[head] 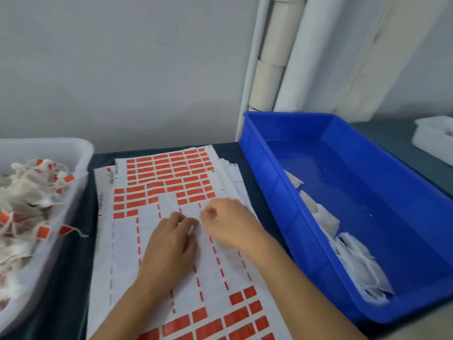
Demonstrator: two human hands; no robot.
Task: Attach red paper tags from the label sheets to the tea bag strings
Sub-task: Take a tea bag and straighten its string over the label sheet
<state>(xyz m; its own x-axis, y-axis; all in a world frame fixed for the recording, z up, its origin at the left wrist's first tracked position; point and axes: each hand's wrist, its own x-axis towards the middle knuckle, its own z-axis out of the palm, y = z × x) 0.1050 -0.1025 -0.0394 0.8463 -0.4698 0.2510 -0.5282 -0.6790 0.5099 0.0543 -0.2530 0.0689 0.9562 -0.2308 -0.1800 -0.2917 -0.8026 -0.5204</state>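
Both hands are at the frame centre on the label sheets [157, 217]. The left hand [169, 244] has curled fingers, the right hand [228, 222] is a loose fist. I cannot tell what they pinch.

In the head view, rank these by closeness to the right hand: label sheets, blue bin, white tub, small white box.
1. Label sheets: directly under the right hand.
2. Blue bin: just to its right.
3. White tub: across the sheets, far left.
4. Small white box: far right, beyond the bin.

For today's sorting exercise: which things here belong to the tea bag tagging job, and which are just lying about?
Job: label sheets; untagged tea bags in blue bin; tagged tea bags in white tub; left hand; right hand.
Lying about: rolls; white box.
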